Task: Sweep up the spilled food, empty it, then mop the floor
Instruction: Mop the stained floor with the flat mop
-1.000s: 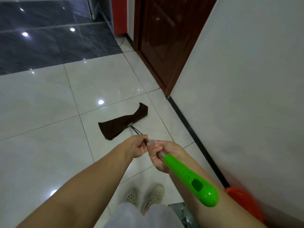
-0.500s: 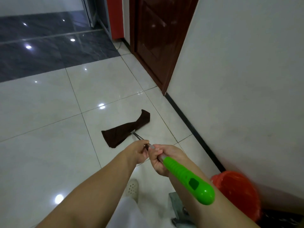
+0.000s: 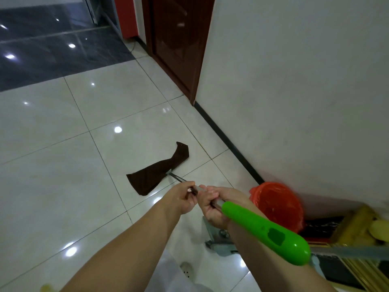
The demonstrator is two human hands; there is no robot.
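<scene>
Mopping stage. Both hands are gripping the mop pole: left hand (image 3: 185, 199) is wrapping the metal shaft farther down, fingers curled fully closed around it; right hand (image 3: 214, 207) is clenching the shaft just below the green handle (image 3: 265, 230), fingers (image 3: 207, 194) shut tight, no gap showing.

The mop cloth (image 3: 157, 169) is lying flat on the white tile floor (image 3: 63, 165) well ahead of the fingers, twisted at its far end, nearer the black skirting than the open floor.

Off to the side of the right hand, by the wall, an orange-lined bin (image 3: 277, 205) is sitting; a grey dustpan (image 3: 216, 237) is lying just beneath the right wrist.

Risks, as judged: the handle end could be swinging back into the bin or clutter on a pull stroke. The twisted cloth is likely bunching and missing floor. The glossy tile may be getting slippery once wet.
</scene>
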